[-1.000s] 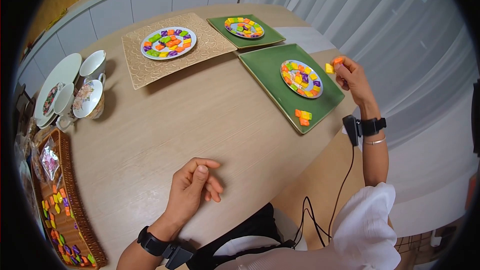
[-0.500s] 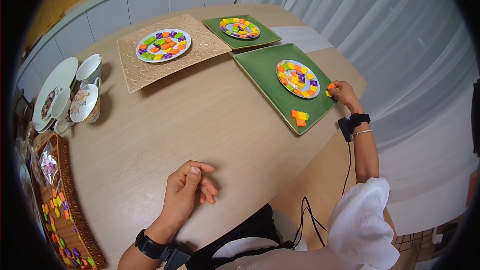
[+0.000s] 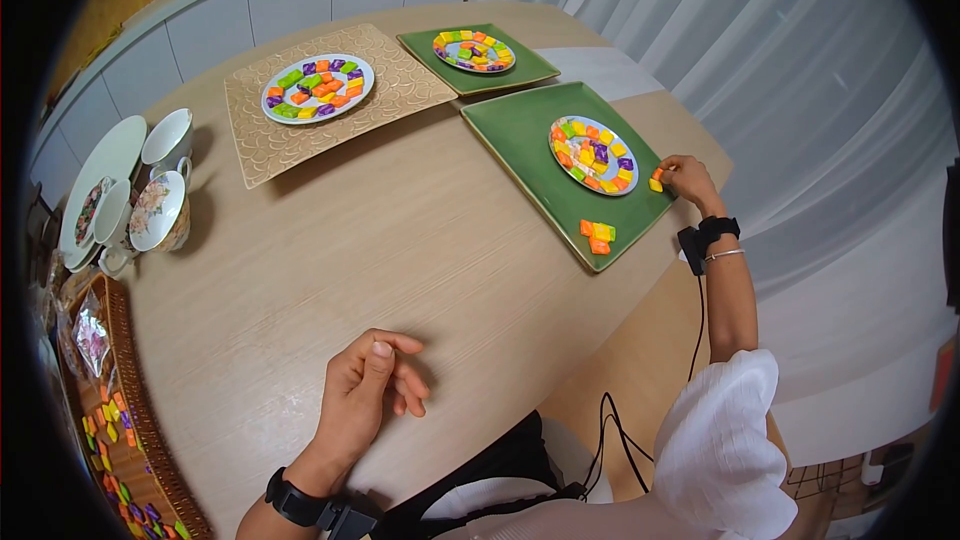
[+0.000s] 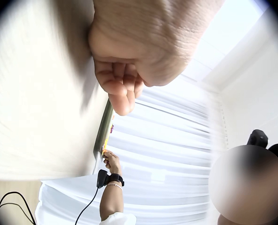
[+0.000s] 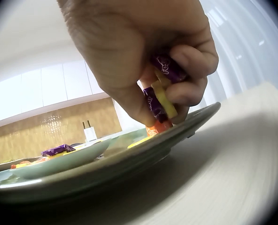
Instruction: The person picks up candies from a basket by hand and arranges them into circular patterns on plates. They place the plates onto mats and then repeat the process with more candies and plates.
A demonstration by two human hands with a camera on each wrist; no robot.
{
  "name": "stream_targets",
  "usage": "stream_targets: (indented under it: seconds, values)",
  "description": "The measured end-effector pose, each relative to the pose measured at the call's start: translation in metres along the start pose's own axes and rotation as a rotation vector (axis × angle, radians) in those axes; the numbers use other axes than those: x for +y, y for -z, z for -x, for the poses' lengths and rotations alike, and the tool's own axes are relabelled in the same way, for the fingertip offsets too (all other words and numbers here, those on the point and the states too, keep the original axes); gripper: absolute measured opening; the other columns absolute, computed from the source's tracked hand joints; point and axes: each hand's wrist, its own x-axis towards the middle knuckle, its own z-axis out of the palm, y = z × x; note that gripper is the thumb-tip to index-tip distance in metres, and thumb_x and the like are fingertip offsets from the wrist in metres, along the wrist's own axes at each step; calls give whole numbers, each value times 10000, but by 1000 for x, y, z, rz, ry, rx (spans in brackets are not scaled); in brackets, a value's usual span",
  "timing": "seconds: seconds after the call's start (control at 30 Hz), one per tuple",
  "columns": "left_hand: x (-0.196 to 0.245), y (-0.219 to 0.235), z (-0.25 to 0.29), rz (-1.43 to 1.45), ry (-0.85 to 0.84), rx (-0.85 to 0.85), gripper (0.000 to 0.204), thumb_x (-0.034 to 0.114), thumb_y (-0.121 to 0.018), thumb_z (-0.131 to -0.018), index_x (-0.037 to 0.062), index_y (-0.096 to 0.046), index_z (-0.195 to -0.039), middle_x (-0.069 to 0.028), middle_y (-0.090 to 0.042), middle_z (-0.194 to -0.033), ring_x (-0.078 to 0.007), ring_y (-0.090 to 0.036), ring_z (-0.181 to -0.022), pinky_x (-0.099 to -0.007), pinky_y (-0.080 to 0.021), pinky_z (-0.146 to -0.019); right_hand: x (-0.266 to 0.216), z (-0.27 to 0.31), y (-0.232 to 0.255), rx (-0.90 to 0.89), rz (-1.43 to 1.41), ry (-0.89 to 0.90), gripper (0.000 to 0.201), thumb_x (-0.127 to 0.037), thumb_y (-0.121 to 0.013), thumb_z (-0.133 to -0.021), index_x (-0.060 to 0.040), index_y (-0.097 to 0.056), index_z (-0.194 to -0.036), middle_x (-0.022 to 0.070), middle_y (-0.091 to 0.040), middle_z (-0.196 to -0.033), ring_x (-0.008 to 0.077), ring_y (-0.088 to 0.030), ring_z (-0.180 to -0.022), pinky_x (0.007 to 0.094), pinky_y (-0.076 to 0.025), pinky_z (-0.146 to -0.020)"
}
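Note:
Over the right edge of the near green square plate (image 3: pixel 520 140), my right hand (image 3: pixel 692 183) holds several wrapped candies. In the right wrist view, a purple candy (image 5: pixel 168 68) sits in the curled fingers, with another purple candy (image 5: pixel 155 104) and a yellow one (image 5: pixel 165 99) lower down. An orange candy (image 5: pixel 158 128) is at the fingertips, close over the plate's rim, beside a yellow candy (image 5: pixel 138 142) on the plate. A small round plate (image 3: pixel 583 150) of candies sits on the green plate. My left hand (image 3: pixel 365 385) rests on the table, fingers loosely bent, holding nothing.
Several candies (image 3: pixel 598 236) lie at the green plate's near corner. Farther back are a beige square plate (image 3: pixel 270 155) and another green plate (image 3: pixel 540 68), each bearing a candy plate. At left stand floral cups (image 3: pixel 160 212) and a wicker basket (image 3: pixel 150 420) of candies.
My right hand has moved left and down from beyond the green plate to its right edge, bringing the candies down there. The left hand stays about where it was.

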Motion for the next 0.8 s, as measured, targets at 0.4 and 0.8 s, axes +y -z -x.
stream_targets:
  seconds: [0.4,0.8]
  values:
    - [1,0,0,-15,13,1,386,315,-322,-1044,17,-566,-1058,-91,-650,-704,-121,-619,-561,-209,-435,-518,-3,-7,-7,43,32,52,216,-299,-616,-793,-122,-699,-885,92,-695,-806,252,-672,-801,370,-515,-737]
    - [2,0,-1,-23,12,-8,396,335,-330,-1040,16,-563,-1054,-88,-649,-706,-122,-621,-566,-206,-436,-518,-4,2,1,49,149,-84,382,-502,-659,-808,-122,-668,-847,80,-693,-789,253,-671,-792,385,-503,-691]
